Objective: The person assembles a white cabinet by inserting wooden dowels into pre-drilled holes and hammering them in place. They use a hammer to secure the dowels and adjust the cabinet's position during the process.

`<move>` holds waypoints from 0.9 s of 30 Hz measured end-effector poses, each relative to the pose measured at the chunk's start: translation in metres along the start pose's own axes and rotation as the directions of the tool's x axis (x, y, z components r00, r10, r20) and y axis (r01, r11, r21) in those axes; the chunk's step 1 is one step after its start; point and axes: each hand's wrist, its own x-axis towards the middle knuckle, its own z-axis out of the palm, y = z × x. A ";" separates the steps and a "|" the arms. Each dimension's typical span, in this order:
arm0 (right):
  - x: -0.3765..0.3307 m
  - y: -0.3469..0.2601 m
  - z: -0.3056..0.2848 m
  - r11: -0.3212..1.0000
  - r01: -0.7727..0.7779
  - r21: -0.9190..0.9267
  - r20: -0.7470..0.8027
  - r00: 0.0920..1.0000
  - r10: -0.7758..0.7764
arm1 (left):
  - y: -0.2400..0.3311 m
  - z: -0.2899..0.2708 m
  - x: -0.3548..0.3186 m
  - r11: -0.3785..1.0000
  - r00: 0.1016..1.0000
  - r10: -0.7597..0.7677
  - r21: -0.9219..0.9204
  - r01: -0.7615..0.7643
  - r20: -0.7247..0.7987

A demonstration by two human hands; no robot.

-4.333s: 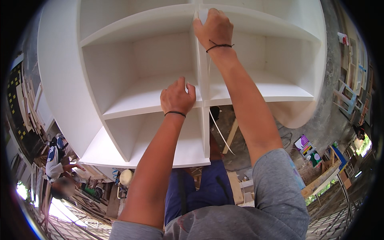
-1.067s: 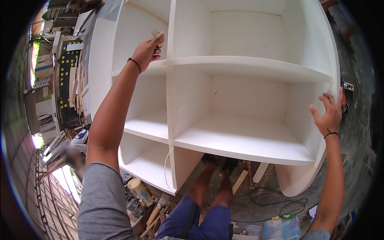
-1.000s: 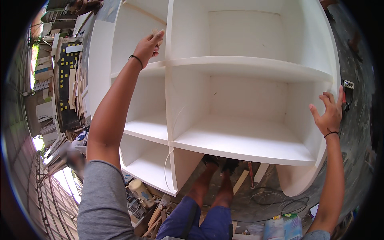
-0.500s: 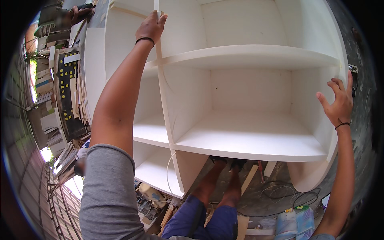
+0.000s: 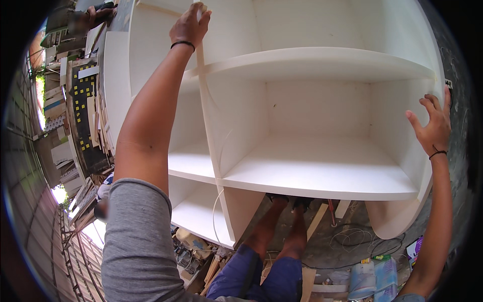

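The white shelf unit fills the space in front of both hands, so steadying it well likely calls for even pressure from both sides. The left hand curls over the front edge of the upright divider just beneath its fingers — closed on it. The right hand is spread flat against the outer side panel — best kept broad, I judge, rather than on fingertips.

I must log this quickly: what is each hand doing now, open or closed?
Left hand: closed over the front edge of the white shelf unit's upright divider.
Right hand: open, fingers spread, at the unit's right side panel.
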 end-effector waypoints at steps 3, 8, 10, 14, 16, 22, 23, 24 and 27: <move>0.001 0.000 -0.002 1.000 0.003 0.008 0.005 1.000 -0.003 | 0.002 0.002 -0.001 0.995 0.999 -0.044 0.091 0.042 0.021; 0.000 0.002 -0.001 1.000 0.005 0.002 0.009 1.000 -0.005 | 0.009 -0.008 -0.002 0.994 0.988 -0.109 0.040 0.105 0.113; 0.001 0.000 0.000 1.000 0.007 -0.003 0.009 1.000 -0.007 | 0.008 -0.009 -0.004 0.989 0.984 -0.140 0.069 0.133 0.110; 0.000 0.002 0.001 1.000 0.011 -0.022 0.017 1.000 -0.011 | 0.014 -0.011 -0.006 0.979 0.973 -0.196 0.077 0.188 0.124; 0.000 0.001 0.000 1.000 0.005 -0.031 0.021 1.000 -0.004 | 0.015 -0.012 -0.007 0.976 0.969 -0.213 0.078 0.205 0.125; 0.002 0.000 -0.002 1.000 0.001 -0.019 0.028 1.000 0.000 | 0.018 -0.014 -0.009 0.972 0.967 -0.229 0.073 0.221 0.111; 0.002 0.001 -0.002 1.000 0.002 -0.014 0.029 1.000 -0.001 | 0.020 -0.015 -0.010 0.972 0.967 -0.231 0.075 0.223 0.107; 0.002 0.001 -0.002 1.000 0.002 -0.019 0.029 1.000 -0.001 | 0.021 -0.017 -0.010 0.971 0.967 -0.233 0.078 0.225 0.102; 0.001 0.000 -0.002 1.000 -0.004 -0.025 0.030 1.000 0.005 | 0.017 -0.015 -0.012 0.980 0.978 -0.198 0.035 0.196 0.060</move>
